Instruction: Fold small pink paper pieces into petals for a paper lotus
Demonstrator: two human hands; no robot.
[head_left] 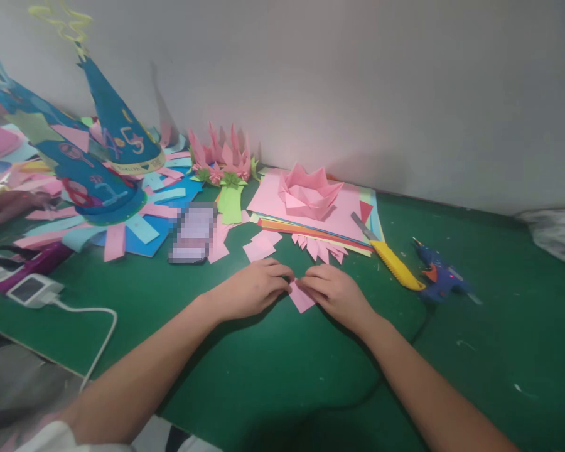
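A small square of pink paper (303, 300) lies on the green table between my two hands. The fingers of my left hand (257, 287) are closed at its upper left edge. From the other side, the fingers of my right hand (336, 295) pinch its upper right edge. My fingers partly cover the paper, so any fold there is hidden. Just beyond my hands are loose pink paper squares (262, 245) and a row of pointed folded pink pieces (319, 247).
A pink paper flower (308, 191) sits on stacked coloured sheets (263, 196). Rightward lie a yellow box cutter (398, 265), blade out, and a blue glue gun (440, 273). At left are a phone (193, 232), blue paper cone hats (117, 119), a pink paper crown (223, 157) and a white cable (115, 320).
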